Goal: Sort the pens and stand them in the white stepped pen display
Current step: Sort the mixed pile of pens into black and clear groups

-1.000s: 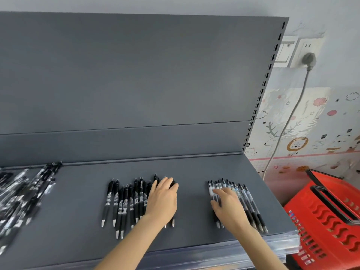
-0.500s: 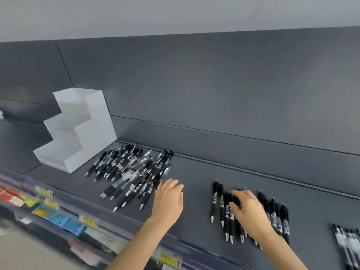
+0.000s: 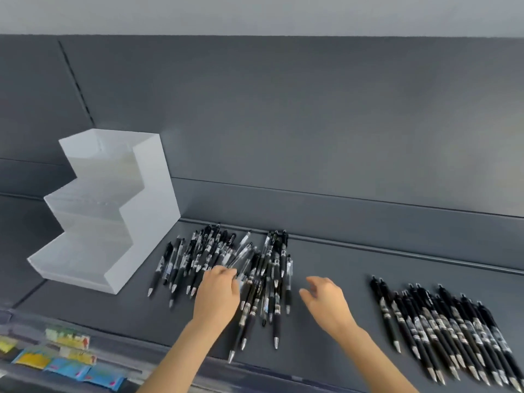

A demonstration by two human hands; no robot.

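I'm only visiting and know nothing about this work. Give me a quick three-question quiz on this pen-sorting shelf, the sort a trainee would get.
1. True or false: pens already stand in the white stepped display.
2. Fill in: the tidy row of black pens lies to the ___ of the right hand.
3. Which hand is on the mixed pen pile? A) left hand B) right hand C) both

Key: 1 false, it looks empty; 2 right; 3 A.
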